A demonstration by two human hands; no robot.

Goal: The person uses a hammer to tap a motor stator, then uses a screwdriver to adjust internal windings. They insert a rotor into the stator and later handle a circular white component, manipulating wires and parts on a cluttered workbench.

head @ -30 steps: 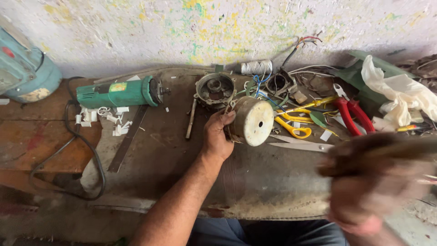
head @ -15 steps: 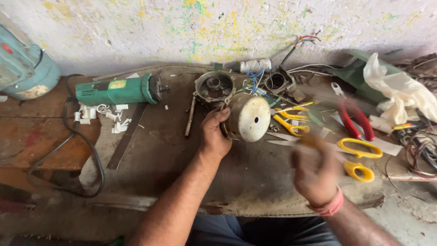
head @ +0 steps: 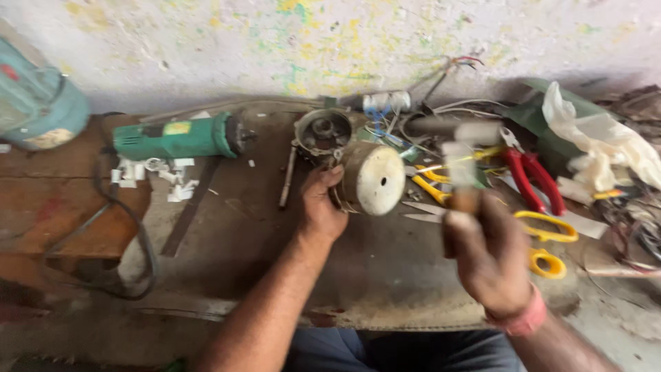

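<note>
My left hand [head: 322, 207] grips the side of a round metal motor housing [head: 375, 179] that lies on its side on the bench, its flat pale end facing me. To its right, my right hand [head: 490, 256] is closed around the wooden handle of a hammer [head: 460, 148]. The hammer stands upright and blurred, its metal head level with the top of the housing and a little right of it. A pink band circles my right wrist.
A grey motor end cap [head: 323, 129] sits behind the housing. Left of it are a green angle grinder [head: 175, 138], its black cable [head: 134, 241] and a thin metal rod [head: 288, 180]. Yellow scissors [head: 551, 249], red pliers [head: 530, 172], loose wires and a white cloth [head: 599, 138] crowd the right.
My right hand has come in from the lower right and risen, bringing the hammer up beside the housing. My left hand has kept its hold on the housing.
</note>
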